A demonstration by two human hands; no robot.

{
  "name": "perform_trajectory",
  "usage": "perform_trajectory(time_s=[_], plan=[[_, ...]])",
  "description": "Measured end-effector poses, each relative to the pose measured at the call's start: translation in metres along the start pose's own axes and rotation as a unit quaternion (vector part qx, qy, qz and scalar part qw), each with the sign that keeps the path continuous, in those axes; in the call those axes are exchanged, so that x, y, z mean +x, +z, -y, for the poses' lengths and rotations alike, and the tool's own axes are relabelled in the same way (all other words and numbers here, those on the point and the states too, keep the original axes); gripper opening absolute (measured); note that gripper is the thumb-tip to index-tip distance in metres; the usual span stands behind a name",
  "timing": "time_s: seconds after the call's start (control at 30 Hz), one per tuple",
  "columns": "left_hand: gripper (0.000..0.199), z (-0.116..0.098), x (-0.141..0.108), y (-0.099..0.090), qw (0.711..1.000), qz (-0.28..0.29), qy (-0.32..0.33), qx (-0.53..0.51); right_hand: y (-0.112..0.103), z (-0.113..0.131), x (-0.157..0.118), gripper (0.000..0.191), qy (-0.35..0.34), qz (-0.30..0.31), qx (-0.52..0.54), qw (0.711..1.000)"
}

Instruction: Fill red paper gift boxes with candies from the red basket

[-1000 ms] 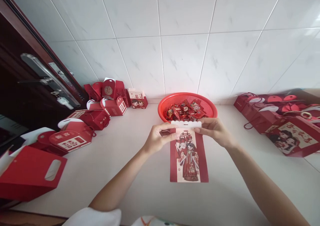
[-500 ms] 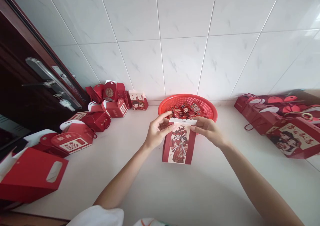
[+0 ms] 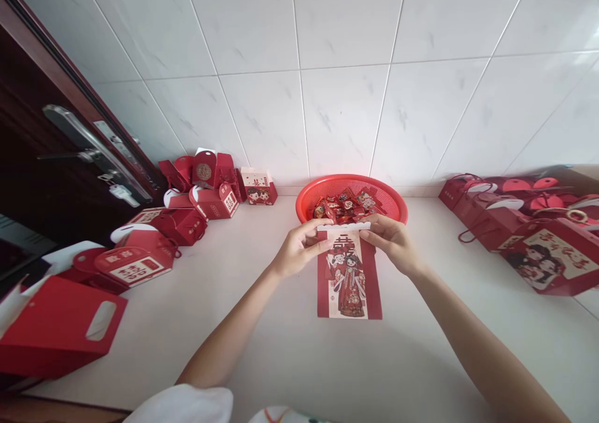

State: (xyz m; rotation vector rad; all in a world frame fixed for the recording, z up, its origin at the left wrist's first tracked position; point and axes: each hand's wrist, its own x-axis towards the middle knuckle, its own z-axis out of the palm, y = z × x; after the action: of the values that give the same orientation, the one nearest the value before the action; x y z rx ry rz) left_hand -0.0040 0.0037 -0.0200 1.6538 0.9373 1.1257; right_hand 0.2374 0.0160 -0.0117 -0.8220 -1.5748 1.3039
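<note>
Between my two hands is a red and cream paper candy box (image 3: pixel 349 279) printed with a bridal couple, its scalloped white top edge facing away from me. My left hand (image 3: pixel 299 245) pinches the upper left corner, thumb on the front. At the upper right corner my right hand (image 3: pixel 390 242) grips the same box, thumb also on the front. The fingers behind it are partly hidden. Just beyond the box sits a red plastic basket (image 3: pixel 397 208) holding several wrapped candies (image 3: pixel 346 201).
Several red gift boxes (image 3: pixel 135 267) line the left side, with a large open one (image 3: pixel 60 329) nearest me. A small cream and red box (image 3: pixel 259 187) stands by the tiled wall. More red boxes (image 3: pixel 547 248) crowd the right. At far left is a door handle (image 3: pixel 88 155) with keys.
The box's lower end has swung to the right and a little toward me, and its front now faces me more squarely. Both hands keep hold of its top corners.
</note>
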Motion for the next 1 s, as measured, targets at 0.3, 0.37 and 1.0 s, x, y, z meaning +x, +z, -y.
perform_trajectory(time_s=[0.3, 0.37, 1.0], plan=[[0.037, 0.0007, -0.0021, 0.0037, 0.999, -0.029, 0.019, 0.006, 0.0015, 0.0041, -0.0006, 0.042, 0.020, -0.026, -0.048, 0.998], [0.036, 0.0011, -0.0028, 0.0041, 0.999, -0.030, 0.022, 0.013, 0.0004, 0.0056, -0.0003, 0.042, 0.035, -0.018, -0.056, 0.998], [0.042, -0.0012, -0.0022, 0.0013, 0.999, -0.026, -0.006, 0.021, 0.0062, 0.0003, -0.0027, 0.032, 0.026, -0.014, -0.017, 0.999]])
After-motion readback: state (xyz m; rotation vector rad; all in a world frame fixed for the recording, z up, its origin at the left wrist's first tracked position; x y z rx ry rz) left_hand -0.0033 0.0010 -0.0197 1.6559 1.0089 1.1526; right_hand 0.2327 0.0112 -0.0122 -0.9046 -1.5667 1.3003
